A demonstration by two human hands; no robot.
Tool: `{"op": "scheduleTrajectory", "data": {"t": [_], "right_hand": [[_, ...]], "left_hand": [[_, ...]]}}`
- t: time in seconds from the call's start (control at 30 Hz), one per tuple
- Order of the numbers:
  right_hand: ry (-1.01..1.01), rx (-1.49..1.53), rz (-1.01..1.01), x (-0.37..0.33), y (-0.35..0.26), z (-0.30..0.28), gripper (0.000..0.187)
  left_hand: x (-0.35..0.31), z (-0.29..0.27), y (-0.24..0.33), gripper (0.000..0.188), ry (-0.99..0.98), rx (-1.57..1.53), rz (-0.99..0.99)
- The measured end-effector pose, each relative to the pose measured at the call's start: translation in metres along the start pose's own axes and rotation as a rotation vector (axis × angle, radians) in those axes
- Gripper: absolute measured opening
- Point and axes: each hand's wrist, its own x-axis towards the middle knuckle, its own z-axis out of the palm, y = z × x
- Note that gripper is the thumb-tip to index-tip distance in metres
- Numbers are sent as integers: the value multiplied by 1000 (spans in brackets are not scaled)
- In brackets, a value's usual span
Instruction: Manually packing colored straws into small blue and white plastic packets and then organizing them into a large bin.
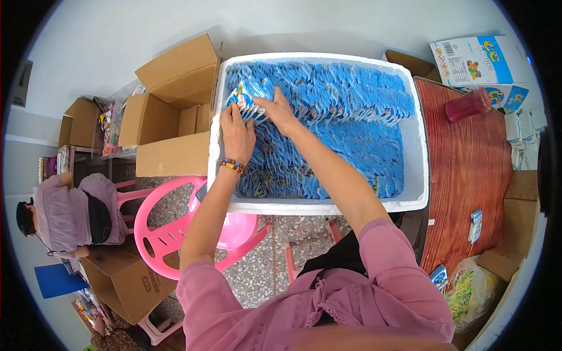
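A white foam box [319, 206] holds two long rows of thin blue-and-white packets [345, 152] packed tightly on edge. At its far left corner, a small stack of packets [250, 89] with a printed white front leans out of the far row. My left hand [237, 133], with a beaded bracelet at the wrist, is closed on the stack's near left edge. My right hand [277, 111] is closed on the stack's right side, thumb toward the left hand. The stack partly hides the fingertips of both hands.
An open cardboard box [175, 114] stands left of the foam box, with a pink plastic chair [155, 234] below it. A red-brown wooden table [462, 169] on the right bears a pink-red jar [468, 105]. Another person [76, 213] sits at the far left.
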Motion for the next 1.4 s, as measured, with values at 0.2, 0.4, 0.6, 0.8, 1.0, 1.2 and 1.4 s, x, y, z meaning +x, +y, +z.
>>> {"op": "scheduleTrajectory", "data": {"t": [0.2,0.4,0.6,0.8,1.0,1.2,1.4], "right_hand": [[21,-151,15,-23,-24,20,67],[188,-426,-248,-1,-2,41,49],[152,-498,-131,1,-7,49,44],[141,-573,-1,1,-14,51,43],[82,-625,61,-5,-29,53,55],[-152,-520,-121,3,-22,7,100],[-102,-517,-61,-11,-34,10,73]], "left_hand": [[-6,4,-20,60,-112,-119,-178],[0,17,-10,72,-178,-220,-295],[-4,32,-29,73,-177,-139,-249],[-3,41,-22,81,-186,-47,-329],[-13,47,-23,79,-124,-135,-284],[-6,40,-9,80,-138,-226,-410],[-7,29,-17,78,-74,-199,-413]]}}
